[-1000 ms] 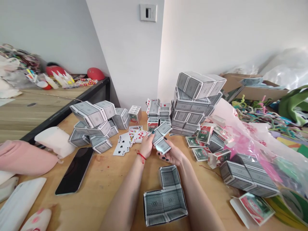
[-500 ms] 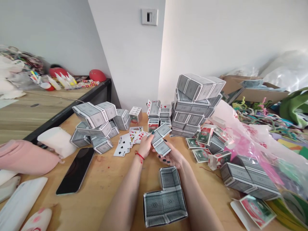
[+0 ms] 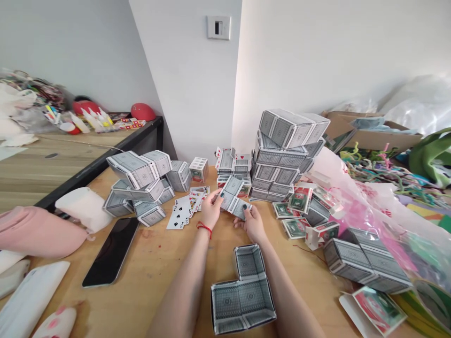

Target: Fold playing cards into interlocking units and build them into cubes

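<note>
Between my two hands is an L-shaped piece of joined playing cards (image 3: 231, 187), its grey patterned backs facing up. My left hand (image 3: 211, 210) pinches its left side, thumb on top. At its lower right end, my right hand (image 3: 252, 222) grips it with the thumb above and the fingers curled beneath. An open L-shaped box made of cards (image 3: 243, 300) lies between my forearms, hollow side up. Left of my left hand, loose face-up playing cards (image 3: 179, 212) are fanned on the wooden table (image 3: 148, 263).
A tall stack of card-built blocks (image 3: 282, 152) stands at the back right, and a lower stack (image 3: 136, 176) at the left. Card packets (image 3: 296, 227) lie to the right beside pink plastic (image 3: 384, 225). A black phone (image 3: 112, 251) rests at the left.
My right hand has turned over from palm-up beneath the cards to a thumb-on-top grip at their lower right end. The joined cards have tilted up slightly.
</note>
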### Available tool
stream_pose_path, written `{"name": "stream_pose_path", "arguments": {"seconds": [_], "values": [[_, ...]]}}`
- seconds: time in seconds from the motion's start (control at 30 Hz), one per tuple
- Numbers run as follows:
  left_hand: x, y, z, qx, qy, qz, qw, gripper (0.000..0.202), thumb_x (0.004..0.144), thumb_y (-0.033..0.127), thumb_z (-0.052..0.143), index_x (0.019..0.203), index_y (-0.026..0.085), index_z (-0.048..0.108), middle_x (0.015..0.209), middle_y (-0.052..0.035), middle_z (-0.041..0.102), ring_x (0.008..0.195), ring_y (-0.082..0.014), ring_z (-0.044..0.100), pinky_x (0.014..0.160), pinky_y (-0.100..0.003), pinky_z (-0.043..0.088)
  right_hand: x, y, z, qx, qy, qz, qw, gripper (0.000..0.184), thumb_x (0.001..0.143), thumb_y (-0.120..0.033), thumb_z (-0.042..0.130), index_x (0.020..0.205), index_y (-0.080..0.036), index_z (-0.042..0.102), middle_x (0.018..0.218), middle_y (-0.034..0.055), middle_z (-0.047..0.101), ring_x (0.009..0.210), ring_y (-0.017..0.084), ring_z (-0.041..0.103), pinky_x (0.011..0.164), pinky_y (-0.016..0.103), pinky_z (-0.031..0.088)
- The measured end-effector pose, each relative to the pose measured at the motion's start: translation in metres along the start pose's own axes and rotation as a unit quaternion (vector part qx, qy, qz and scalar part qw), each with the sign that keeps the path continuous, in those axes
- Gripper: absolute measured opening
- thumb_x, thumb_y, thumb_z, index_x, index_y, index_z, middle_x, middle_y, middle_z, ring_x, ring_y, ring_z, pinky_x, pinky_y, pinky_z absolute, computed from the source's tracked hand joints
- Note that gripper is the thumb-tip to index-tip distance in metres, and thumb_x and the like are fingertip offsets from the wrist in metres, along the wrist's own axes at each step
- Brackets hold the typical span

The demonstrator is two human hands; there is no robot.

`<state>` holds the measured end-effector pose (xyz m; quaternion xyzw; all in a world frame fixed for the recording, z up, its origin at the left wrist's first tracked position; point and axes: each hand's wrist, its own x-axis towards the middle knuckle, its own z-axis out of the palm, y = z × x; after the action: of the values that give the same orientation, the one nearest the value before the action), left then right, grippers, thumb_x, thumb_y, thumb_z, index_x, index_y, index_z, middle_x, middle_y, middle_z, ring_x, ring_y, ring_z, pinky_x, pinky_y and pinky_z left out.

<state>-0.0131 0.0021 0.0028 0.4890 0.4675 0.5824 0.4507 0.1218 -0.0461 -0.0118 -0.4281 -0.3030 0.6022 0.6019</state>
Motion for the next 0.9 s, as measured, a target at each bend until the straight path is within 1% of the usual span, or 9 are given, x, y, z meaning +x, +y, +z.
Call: {"name": "stream_pose_path", "arguments": {"seconds": [0.1,0.2,0.37,0.43,0.53,0.63,0.77,0.83,0.9], "values": [[-0.001,0.000,0.002,-0.040,0.000,-0.015,0.999,0.020,0.067,0.022,0.060,0.086,0.017,0.060,0.070,-0.0013,0.060,0.063,-0.0130,0.052,0.058,-0.023,0.038,0.001,0.002,-0.001,-0.067,0.004,-0.029,0.997,0.028,0.076,-0.043,0.055,0.080,-0.024,0.036,0.053,-0.0082,0.052,0.035,0.009,0.051,0.031,0.018,0.040],[-0.001,0.001,0.002,-0.029,-0.011,-0.015,0.999,0.010,0.070,0.023,0.056,0.077,0.016,0.058,0.071,-0.0004,0.057,0.067,-0.0127,0.050,0.061,-0.022,0.037,0.000,0.001,-0.002,-0.127,-0.015,-0.046,0.991,0.026,0.078,-0.044,0.051,0.088,-0.025,0.035,0.051,-0.0091,0.050,0.031,0.008,0.045,0.027,0.017,0.034],[-0.002,0.002,-0.003,0.013,-0.095,-0.038,0.995,0.017,0.075,0.031,0.050,0.066,0.016,0.052,0.061,0.0022,0.048,0.060,-0.0113,0.043,0.055,-0.022,0.033,-0.001,-0.006,-0.005,-0.160,-0.022,-0.065,0.985,0.031,0.079,-0.047,0.045,0.098,-0.023,0.038,0.048,-0.0092,0.047,0.031,0.008,0.042,0.028,0.017,0.032],[-0.002,0.004,-0.006,0.031,-0.125,-0.041,0.991,0.020,0.075,0.033,0.050,0.065,0.016,0.050,0.060,0.0029,0.046,0.059,-0.0108,0.042,0.055,-0.022,0.034,-0.001,-0.008,-0.007,-0.174,0.000,-0.071,0.982,0.032,0.080,-0.047,0.042,0.100,-0.023,0.040,0.046,-0.0102,0.042,0.030,0.007,0.039,0.030,0.017,0.031],[-0.003,0.008,-0.007,0.053,-0.160,-0.031,0.985,0.022,0.073,0.036,0.053,0.067,0.015,0.051,0.061,0.0028,0.048,0.062,-0.0111,0.044,0.059,-0.023,0.036,-0.001,-0.008,-0.010,-0.206,0.042,-0.084,0.974,0.031,0.080,-0.047,0.042,0.102,-0.025,0.044,0.055,-0.0074,0.041,0.037,0.007,0.038,0.033,0.018,0.034],[-0.007,0.012,-0.004,0.035,-0.162,-0.036,0.986,0.023,0.073,0.037,0.056,0.079,0.016,0.054,0.071,-0.0006,0.056,0.068,-0.0136,0.050,0.061,-0.025,0.041,0.000,-0.008,-0.011,-0.234,0.045,-0.085,0.968,0.030,0.078,-0.046,0.044,0.100,-0.025,0.047,0.068,-0.0022,0.045,0.047,0.009,0.041,0.037,0.020,0.037],[-0.010,0.011,0.004,0.043,-0.147,-0.075,0.985,0.029,0.073,0.041,0.056,0.090,0.017,0.052,0.081,-0.0029,0.060,0.061,-0.0131,0.053,0.054,-0.025,0.044,-0.001,-0.008,-0.010,-0.252,0.044,-0.082,0.963,0.028,0.078,-0.046,0.043,0.097,-0.025,0.046,0.071,0.0001,0.046,0.053,0.012,0.043,0.039,0.021,0.038],[-0.011,0.009,0.007,0.068,-0.135,-0.055,0.987,0.029,0.073,0.042,0.056,0.087,0.017,0.053,0.084,-0.0034,0.061,0.064,-0.0136,0.055,0.058,-0.026,0.045,-0.001,-0.009,-0.010,-0.263,0.054,-0.084,0.960,0.027,0.079,-0.047,0.042,0.094,-0.025,0.045,0.070,-0.0002,0.046,0.053,0.013,0.043,0.040,0.022,0.039],[-0.010,0.007,0.009,0.085,-0.129,-0.022,0.988,0.028,0.074,0.042,0.055,0.086,0.016,0.055,0.088,-0.0046,0.062,0.075,-0.0151,0.057,0.068,-0.028,0.046,-0.001,-0.009,-0.010,-0.269,0.057,-0.085,0.958,0.026,0.079,-0.047,0.042,0.092,-0.024,0.044,0.070,-0.0005,0.047,0.053,0.013,0.044,0.040,0.022,0.038]]}}
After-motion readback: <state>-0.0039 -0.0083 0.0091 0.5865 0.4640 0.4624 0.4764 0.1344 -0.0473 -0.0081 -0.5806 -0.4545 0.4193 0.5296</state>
